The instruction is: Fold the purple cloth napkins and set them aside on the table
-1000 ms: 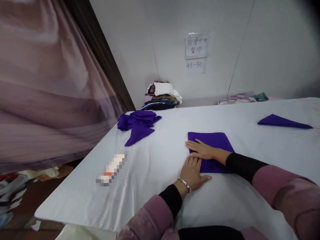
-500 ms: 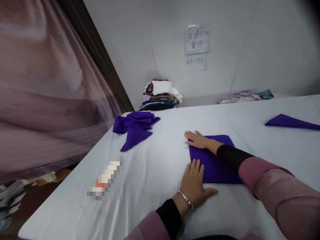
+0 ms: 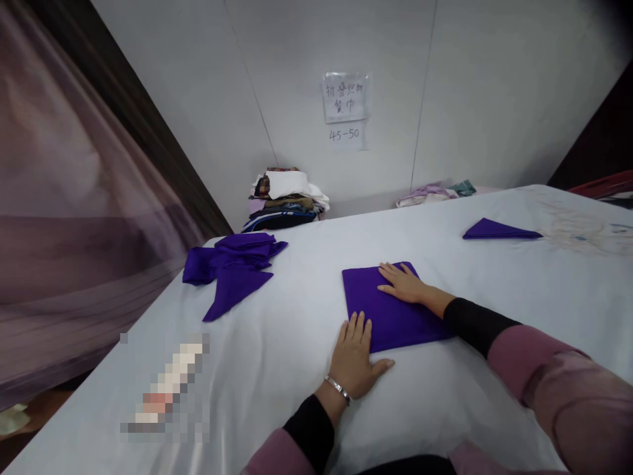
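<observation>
A purple cloth napkin (image 3: 390, 316), folded into a flat four-sided piece, lies on the white-covered table (image 3: 277, 369) in front of me. My right hand (image 3: 403, 284) rests flat across its far part with the fingers spread. At its near left corner lies my left hand (image 3: 356, 356), palm down, fingertips on the cloth's edge and thumb stretched out over the white cover. Neither hand grips anything. The napkin's right end is partly hidden by my right forearm.
Crumpled purple cloths (image 3: 232, 264) lie at the left. A folded purple triangle (image 3: 499, 229) sits at the far right. Stacked clothes (image 3: 287, 201) and more fabric (image 3: 430, 192) lie by the wall. A pixelated strip (image 3: 168, 389) is at front left. Paper signs (image 3: 346, 109) hang above.
My right hand has slid rightward over the napkin from its far left corner, which now shows. My left hand stays at the near left corner. The view has turned to the right.
</observation>
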{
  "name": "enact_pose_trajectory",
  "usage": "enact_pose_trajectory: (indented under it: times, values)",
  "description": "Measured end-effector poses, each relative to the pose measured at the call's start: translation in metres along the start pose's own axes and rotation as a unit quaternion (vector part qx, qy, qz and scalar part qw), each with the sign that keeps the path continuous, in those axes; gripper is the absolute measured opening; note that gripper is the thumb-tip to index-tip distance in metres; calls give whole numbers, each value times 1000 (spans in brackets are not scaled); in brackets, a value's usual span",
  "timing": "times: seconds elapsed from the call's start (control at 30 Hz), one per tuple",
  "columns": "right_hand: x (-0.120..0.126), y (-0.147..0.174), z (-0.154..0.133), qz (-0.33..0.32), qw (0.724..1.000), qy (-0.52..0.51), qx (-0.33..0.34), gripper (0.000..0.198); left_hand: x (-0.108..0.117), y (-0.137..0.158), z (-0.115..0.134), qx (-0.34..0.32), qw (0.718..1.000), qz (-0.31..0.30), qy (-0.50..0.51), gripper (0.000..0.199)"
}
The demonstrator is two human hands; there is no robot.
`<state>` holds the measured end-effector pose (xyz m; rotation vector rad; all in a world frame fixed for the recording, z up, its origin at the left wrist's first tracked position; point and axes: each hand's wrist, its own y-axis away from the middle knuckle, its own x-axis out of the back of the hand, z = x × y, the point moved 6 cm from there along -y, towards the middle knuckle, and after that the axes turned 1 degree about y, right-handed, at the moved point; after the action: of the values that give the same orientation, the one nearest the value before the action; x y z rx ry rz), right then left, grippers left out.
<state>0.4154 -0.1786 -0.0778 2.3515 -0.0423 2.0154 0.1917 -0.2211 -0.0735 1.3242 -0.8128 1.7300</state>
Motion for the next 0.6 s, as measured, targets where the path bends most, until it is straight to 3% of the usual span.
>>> enact_pose_trajectory:
  times: [0.13, 0.2, 0.27, 0.43, 0.5, 0.6]
  values:
    - [1, 2, 42, 25, 995, 13, -99, 76, 0, 0, 0, -1, 1000, -7, -8, 88]
    - [4, 8, 47, 35, 989, 14, -140, 78, -1, 0, 0, -2, 1000, -6, -11, 88]
    - [6, 17, 33, 47, 991, 12, -128, 80, -1, -1, -1, -3, 1000, -5, -14, 87]
    - [-7, 52, -28, 45, 999, -7, 10, 77, -2, -2, -1, -7, 1000, -1, -20, 87]
    - [-12, 65, -34, 41, 999, -5, 13, 76, -2, -2, -1, -7, 1000, 0, -23, 87]
    - [-8, 78, -29, 55, 998, 0, -38, 76, -2, -2, -1, -4, 1000, 1, -27, 87]
